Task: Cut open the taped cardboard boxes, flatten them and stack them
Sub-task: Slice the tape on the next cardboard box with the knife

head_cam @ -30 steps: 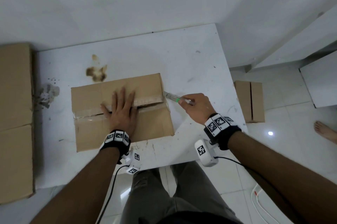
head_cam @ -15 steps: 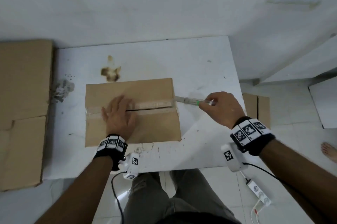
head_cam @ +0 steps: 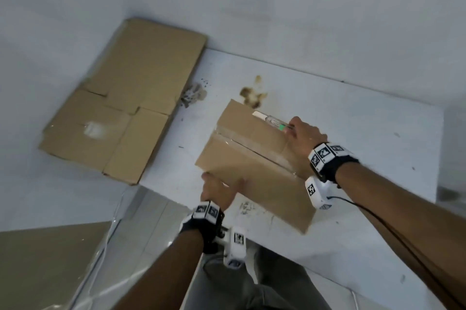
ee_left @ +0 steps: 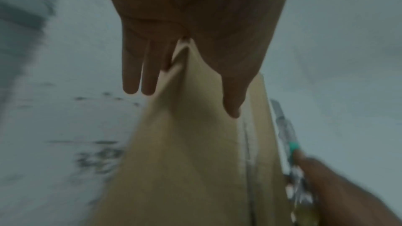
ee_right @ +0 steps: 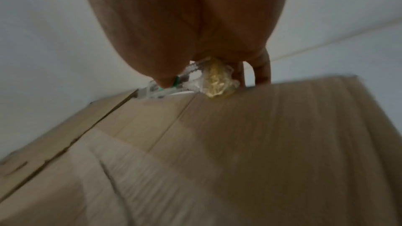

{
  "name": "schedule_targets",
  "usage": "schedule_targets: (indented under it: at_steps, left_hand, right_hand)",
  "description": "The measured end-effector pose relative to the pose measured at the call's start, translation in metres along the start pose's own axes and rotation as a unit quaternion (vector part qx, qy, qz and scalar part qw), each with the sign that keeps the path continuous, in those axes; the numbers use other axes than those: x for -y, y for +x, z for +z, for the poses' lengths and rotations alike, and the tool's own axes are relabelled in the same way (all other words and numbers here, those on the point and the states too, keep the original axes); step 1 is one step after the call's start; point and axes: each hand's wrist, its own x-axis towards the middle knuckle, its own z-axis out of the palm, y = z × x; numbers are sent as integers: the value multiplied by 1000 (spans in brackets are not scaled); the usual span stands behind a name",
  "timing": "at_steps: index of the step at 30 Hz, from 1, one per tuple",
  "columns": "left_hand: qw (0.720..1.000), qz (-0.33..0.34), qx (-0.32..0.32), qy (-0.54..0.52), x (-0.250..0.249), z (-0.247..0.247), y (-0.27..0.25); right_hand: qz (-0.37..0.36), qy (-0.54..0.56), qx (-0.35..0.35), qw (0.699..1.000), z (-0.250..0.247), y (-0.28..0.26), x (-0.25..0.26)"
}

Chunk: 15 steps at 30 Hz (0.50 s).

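Observation:
A brown cardboard box [head_cam: 252, 158] with a slit tape seam along its top sits skewed on the white table [head_cam: 365, 133], seemingly tipped up. My left hand [head_cam: 219, 191] grips its near left corner, thumb on top and fingers underneath. In the left wrist view the box corner [ee_left: 185, 152] runs between the thumb and fingers of that left hand [ee_left: 195, 49]. My right hand [head_cam: 305, 138] holds a clear cutter [head_cam: 273, 121] with a green slider and rests against the box's far right edge. The right wrist view shows the cutter [ee_right: 174, 85] lying over the box [ee_right: 217, 152].
Flattened cardboard [head_cam: 131, 97] lies to the left of the table, against the wall. A brown stain [head_cam: 252, 94] marks the table behind the box. A brownish sheet [head_cam: 50, 259] lies on the floor at lower left. My legs are below the table's near edge.
My left hand left the box top, where it pressed flat, and now grips the near corner. The box has turned. My right hand with the cutter moved onto the box's edge. The view swung left.

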Motion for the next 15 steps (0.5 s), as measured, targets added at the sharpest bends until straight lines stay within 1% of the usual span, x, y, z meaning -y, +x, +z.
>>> schedule_targets:
  at_steps: [1,2,4,6,8,9,10,11,13,14,15]
  left_hand:
    - [1000,0,-6,-3,-14,1,10]
    - [1000,18,-11,16,-29,2,22]
    - [991,81,-14,101,-62,1,40]
    - [975,118,-1,190,-89,1,54]
    - [944,122,32,305,-110,2,58]
    - [931,122,41,342,-115,2,59]
    - [924,124,44,358,-118,5,63]
    - [925,128,49,355,-120,7,63]
    - [929,136,46,340,-120,9,65]
    - [931,142,40,335,-119,8,64]
    - [931,146,40,332,-118,6,63]
  right_hand:
    - [14,27,1,1000,3,-8,-7]
    - [26,65,9,998,6,-19,-14]
    - [48,159,36,985,18,-46,-31]
    - [73,274,66,957,32,-80,-41]
    - [100,371,69,921,44,-109,-45]
    - [113,409,65,903,48,-119,-46]
    - [126,440,63,887,51,-127,-45]
    - [133,456,63,878,52,-131,-43]
    - [134,452,74,879,51,-132,-40]
    - [125,429,70,892,48,-129,-39]
    - [102,383,51,917,42,-122,-39]
